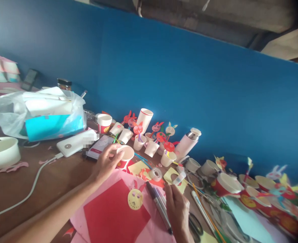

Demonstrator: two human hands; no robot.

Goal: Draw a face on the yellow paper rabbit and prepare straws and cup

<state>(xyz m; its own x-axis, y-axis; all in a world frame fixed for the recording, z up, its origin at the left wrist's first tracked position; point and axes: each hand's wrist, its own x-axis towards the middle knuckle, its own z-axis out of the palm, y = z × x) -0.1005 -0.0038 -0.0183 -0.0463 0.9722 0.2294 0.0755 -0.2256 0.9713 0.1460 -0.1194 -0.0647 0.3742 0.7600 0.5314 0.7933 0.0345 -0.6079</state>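
My left hand [108,162] is closed on the side of a white paper cup [126,154] with a red lower part, thumb at its rim. My right hand [177,206] rests at the right with its fingers curled in; whatever they may hold is hidden. Just left of it lie a grey marker [159,206] and a pale purple pen. A round yellow paper rabbit face [135,199] with pink ears lies on a red paper sheet [113,214], which is on top of pink paper [79,216]. A clear tape roll [156,174] sits between my hands.
Small cups with red paper rabbits [138,129] stand along the blue wall, beside a pink thermos [188,144]. A plastic bag [9,108], a white power bank [75,143] and a phone [100,147] lie left. Scissors [195,226] and several decorated cups [226,185] are right.
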